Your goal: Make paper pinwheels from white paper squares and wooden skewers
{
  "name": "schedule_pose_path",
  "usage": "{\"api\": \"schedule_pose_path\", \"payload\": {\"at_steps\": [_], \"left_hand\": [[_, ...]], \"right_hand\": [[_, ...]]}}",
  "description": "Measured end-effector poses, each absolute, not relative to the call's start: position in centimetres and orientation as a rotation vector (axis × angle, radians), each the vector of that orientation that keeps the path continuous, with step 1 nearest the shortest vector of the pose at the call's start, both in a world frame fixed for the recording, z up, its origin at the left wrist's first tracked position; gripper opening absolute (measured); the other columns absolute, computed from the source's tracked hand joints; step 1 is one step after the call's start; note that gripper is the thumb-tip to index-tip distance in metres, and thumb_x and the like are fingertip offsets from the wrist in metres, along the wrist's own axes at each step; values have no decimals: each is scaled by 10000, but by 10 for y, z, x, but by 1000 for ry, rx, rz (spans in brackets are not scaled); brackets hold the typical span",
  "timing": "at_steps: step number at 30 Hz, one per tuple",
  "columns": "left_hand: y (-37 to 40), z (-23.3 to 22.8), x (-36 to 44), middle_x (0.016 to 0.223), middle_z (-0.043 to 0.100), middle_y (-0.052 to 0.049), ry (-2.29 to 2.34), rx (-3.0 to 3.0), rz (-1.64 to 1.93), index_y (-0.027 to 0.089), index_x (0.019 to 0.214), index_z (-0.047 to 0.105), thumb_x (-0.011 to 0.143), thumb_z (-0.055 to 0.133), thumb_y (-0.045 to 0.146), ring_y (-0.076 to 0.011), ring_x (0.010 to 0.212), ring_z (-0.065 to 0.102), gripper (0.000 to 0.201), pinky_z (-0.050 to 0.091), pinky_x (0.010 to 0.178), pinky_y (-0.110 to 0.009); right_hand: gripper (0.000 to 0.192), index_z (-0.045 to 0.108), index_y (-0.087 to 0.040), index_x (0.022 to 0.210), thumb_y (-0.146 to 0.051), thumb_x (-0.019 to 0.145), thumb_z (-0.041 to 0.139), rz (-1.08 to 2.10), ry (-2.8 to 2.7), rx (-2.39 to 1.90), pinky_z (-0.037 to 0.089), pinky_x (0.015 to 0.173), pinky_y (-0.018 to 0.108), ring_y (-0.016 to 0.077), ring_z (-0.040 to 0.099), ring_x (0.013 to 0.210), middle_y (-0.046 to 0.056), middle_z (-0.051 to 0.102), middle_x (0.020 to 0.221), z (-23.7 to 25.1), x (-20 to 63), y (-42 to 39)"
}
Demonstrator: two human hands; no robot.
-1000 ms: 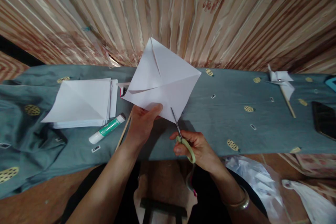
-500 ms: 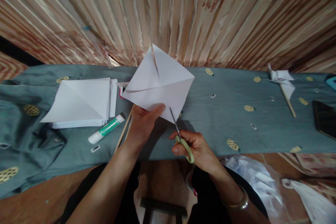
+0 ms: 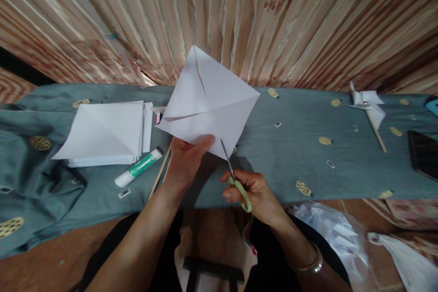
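Striped curtain (image 3: 308, 23) behind teal-clothed table (image 3: 290, 155)

No legible text: the print on the small label (image 3: 125, 193) near the glue stick (image 3: 138, 167) is too blurred to read.

paper sheet (image 3: 208, 105): plain white, unprinted.
scissors (image 3: 236, 178): pale green handles, grey metal blades.
paper stack (image 3: 109, 132), left of the paper sheet: white.
glue stick (image 3: 138, 167), below the paper stack: white body, green label band.
cloth (image 3: 290, 155), under the paper sheet: grey-blue, scattered yellow dotted ovals.
curtain (image 3: 273, 23), behind the paper sheet: beige and brown stripes, red motifs.
pinwheel (image 3: 367, 105), far right of the paper sheet: white, tan stick.
bangle (image 3: 313, 264): gold.
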State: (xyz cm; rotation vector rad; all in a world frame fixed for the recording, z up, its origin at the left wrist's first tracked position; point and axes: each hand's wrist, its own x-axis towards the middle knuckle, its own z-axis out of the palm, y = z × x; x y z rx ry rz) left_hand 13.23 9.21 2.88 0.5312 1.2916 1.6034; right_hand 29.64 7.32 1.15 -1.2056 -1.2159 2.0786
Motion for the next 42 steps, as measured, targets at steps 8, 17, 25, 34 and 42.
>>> {"api": "schedule_pose_path", "payload": {"at_steps": [8,17,25,34,42], "left_hand": [[91,27,132,782,725,-19,1257,609,1620,197,689,700,641,782,239,-193,791,671,105,546,777,-315],[92,25,133,738,712,-16,1254,608,1636,189,676,695,631,794,243,-202,801,675,121,550,783,-322],[93,24,133,767,715,-12,1260,603,1635,178,696,680,605,798,236,-181,749,659,159,545,753,-305],[89,21,138,872,719,-18,1259,656,1558,165,895,701,646,769,220,-161,763,651,264,521,763,-290],[86,14,142,779,704,-16,1251,754,1523,158,812,699,689,754,220,-160,727,640,148,521,684,-267]], "right_hand": [[411,657,-178,753,-435,536,893,2095,-1171,-1225,388,466,199,65,487,474,-76,561,525,14,295,73],[460,653,-173,820,-509,581,855,2069,-1303,-1206,371,495,207,75,471,514,-59,571,559,12,298,72],[489,649,-169,851,-559,614,825,2052,-1342,-1184,356,500,212,77,445,520,-64,532,563,11,300,71],[437,659,-178,828,-492,598,855,2035,-1298,-1171,374,493,210,88,477,521,-54,562,562,11,301,74],[419,676,-178,836,-481,606,851,2011,-1259,-1160,434,521,216,98,534,537,-38,610,597,11,301,76]]}}
